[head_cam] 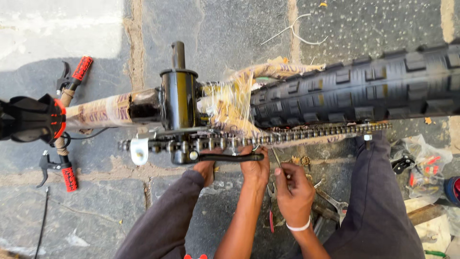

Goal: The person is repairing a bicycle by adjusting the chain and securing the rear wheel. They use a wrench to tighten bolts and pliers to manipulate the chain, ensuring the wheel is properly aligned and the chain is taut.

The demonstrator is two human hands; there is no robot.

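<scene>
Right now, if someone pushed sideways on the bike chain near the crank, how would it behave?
The chain would likely flex rather than resist: it is linked and spans freely beside the tyre. Being metal, it is probably heavy for its size. With the left hand gripping the crank arm, it probably would not run along.

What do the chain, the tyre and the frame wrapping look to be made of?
Chain: metal, dull grey links with glinting pins. Tyre: black rubber, matte, blocky knobs. Frame wrapping: printed tan paper or card, likely; clear glossy film over it near the tyre.
</scene>
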